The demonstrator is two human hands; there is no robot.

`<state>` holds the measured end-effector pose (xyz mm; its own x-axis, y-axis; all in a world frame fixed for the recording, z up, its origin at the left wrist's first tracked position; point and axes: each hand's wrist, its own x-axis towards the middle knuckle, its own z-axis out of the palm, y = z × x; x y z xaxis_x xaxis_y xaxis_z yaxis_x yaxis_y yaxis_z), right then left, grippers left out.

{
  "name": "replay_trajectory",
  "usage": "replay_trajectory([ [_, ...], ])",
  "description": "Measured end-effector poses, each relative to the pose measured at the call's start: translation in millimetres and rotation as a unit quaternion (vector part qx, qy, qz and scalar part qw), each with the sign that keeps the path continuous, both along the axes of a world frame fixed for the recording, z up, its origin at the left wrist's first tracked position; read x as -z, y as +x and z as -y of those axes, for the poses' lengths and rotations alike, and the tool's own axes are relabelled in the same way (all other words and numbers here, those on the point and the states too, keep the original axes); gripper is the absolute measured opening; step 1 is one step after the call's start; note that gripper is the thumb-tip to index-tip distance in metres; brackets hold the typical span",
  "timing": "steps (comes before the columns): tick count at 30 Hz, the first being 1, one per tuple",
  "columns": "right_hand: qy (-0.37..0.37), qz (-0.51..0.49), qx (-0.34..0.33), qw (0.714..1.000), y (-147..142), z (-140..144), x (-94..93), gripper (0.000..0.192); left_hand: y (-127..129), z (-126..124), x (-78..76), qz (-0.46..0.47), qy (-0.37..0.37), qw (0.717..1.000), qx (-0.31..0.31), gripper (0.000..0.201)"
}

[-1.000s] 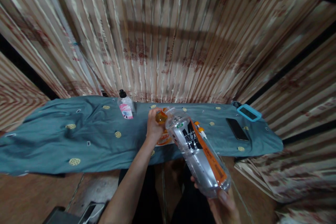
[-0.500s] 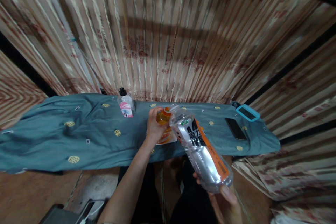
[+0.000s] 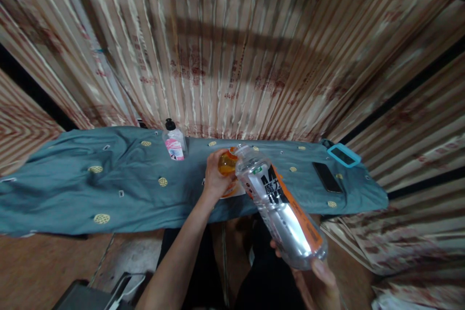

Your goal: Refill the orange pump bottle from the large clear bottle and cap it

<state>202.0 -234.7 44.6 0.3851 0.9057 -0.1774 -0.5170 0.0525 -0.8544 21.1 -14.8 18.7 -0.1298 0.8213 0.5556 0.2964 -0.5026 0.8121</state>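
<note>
Clamping the amber bottle (image 3: pixel 227 163) around its upper part with the grip of the left hand (image 3: pixel 215 177), roughly upright over the cloth-covered desk (image 3: pixel 138 206), seemingly to steady it. Supporting the clear bottle (image 3: pixel 283 213) near its base with the right hand (image 3: pixel 317 283), also wrapped tight, slanted so as to bring its mouth beside the amber neck, probably for alignment. Posed with the left arm (image 3: pixel 185 259) nearly straight and the right hand low, short of the desk.
</note>
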Motion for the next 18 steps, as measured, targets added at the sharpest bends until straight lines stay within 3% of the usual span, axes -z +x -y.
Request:
replay_trajectory([
  [18, -0.022, 0.0, 0.001, 1.0, 2.1, -1.0, -19.9, 0.067, -2.8, 4.8, -2.7, 0.032, -0.008, 0.999, 0.038, 0.059],
])
